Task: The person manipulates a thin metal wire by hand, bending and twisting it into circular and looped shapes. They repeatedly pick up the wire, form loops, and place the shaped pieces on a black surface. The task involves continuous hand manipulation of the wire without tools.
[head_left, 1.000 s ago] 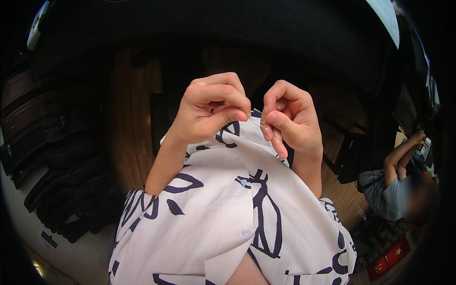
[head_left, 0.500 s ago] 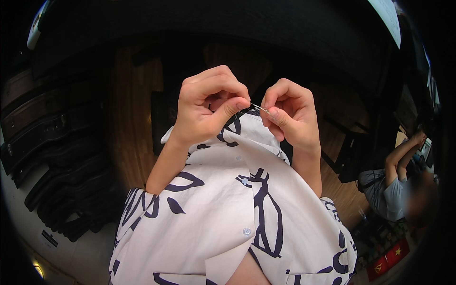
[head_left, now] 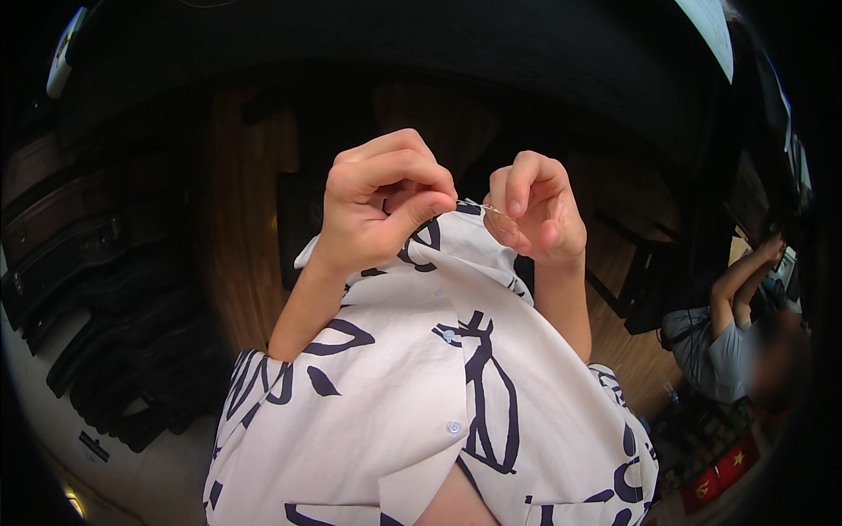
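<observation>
My left hand (head_left: 390, 193) is closed in a pinch on a thin, pale wire or string (head_left: 478, 207) that stretches rightward from its thumb and forefinger. My right hand (head_left: 535, 215) has its thumb apart from its bent fingers, beside the far end of the strand. I cannot tell whether those fingertips touch it. Both hands are raised in front of my white shirt (head_left: 395, 394) with its black line pattern.
A dark surface (head_left: 421, 35) lies beyond my hands, above wooden flooring (head_left: 237, 219). Long black cases (head_left: 79, 245) line the left side. At the right a seated person (head_left: 728, 351) has arms raised, near a red flag (head_left: 719, 473).
Over the last second my right hand has loosened: its thumb has moved down and away from the forefinger along the strand. My left hand rose slightly, then shifted a little left, keeping its pinch.
</observation>
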A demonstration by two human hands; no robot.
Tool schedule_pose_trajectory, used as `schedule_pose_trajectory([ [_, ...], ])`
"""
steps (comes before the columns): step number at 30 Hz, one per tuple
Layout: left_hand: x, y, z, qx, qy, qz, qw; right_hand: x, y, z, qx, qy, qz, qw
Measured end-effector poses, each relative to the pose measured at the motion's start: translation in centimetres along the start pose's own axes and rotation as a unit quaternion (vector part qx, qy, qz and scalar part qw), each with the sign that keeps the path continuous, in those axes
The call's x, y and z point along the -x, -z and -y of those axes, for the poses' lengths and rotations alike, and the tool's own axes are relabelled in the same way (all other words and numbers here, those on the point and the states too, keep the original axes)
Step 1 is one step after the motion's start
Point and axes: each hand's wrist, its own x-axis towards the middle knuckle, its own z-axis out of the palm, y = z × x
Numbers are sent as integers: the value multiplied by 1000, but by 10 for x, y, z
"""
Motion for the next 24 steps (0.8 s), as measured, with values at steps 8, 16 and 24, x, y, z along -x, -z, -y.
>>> schedule_pose_trajectory([
  [8, 1, 0, 0, 49, 2, 3, 999, 3, 0, 4, -53, -11, 29, 998],
  [16, 1, -1, 2, 60, -20, 26, 998, 2, -1, 10, -32, -102, 51, 993],
  [24, 2, -1, 3, 7, -10, 14, 1000, 1, -2, 8, 3, -105, 39, 994],
])
